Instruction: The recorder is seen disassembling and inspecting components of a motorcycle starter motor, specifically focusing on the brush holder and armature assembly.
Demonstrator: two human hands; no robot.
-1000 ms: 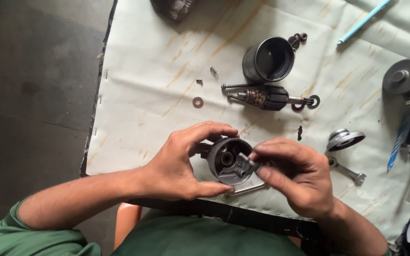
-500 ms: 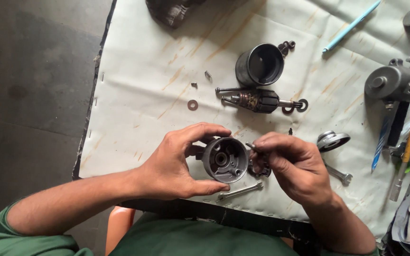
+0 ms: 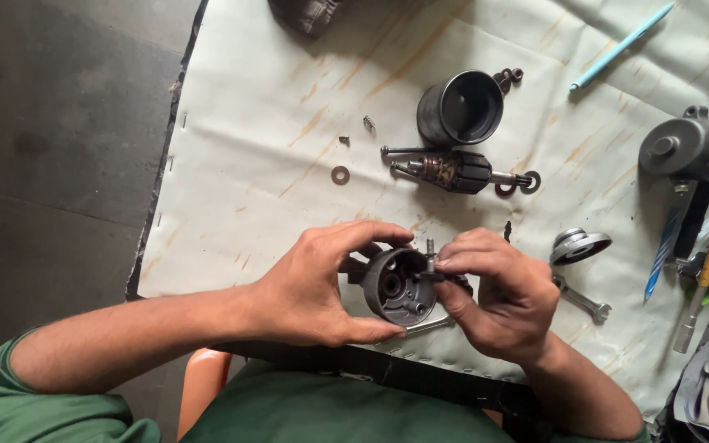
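Two cylindrical housings [image 3: 460, 107], one armature [image 3: 453, 171], one washer [image 3: 340, 175], one spanner [image 3: 582, 300], one blue pen [image 3: 621, 46]

Left hand [image 3: 313, 287] curled, gripping; right hand [image 3: 502, 299] fingers [image 3: 453, 262] pinched.

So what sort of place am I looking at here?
Probably a small repair workshop for motors. A stained pale sheet serves as the work surface, strewn with a wound copper armature, a dark cylindrical metal housing and a spanner, while both hands work on a round grey end cap.
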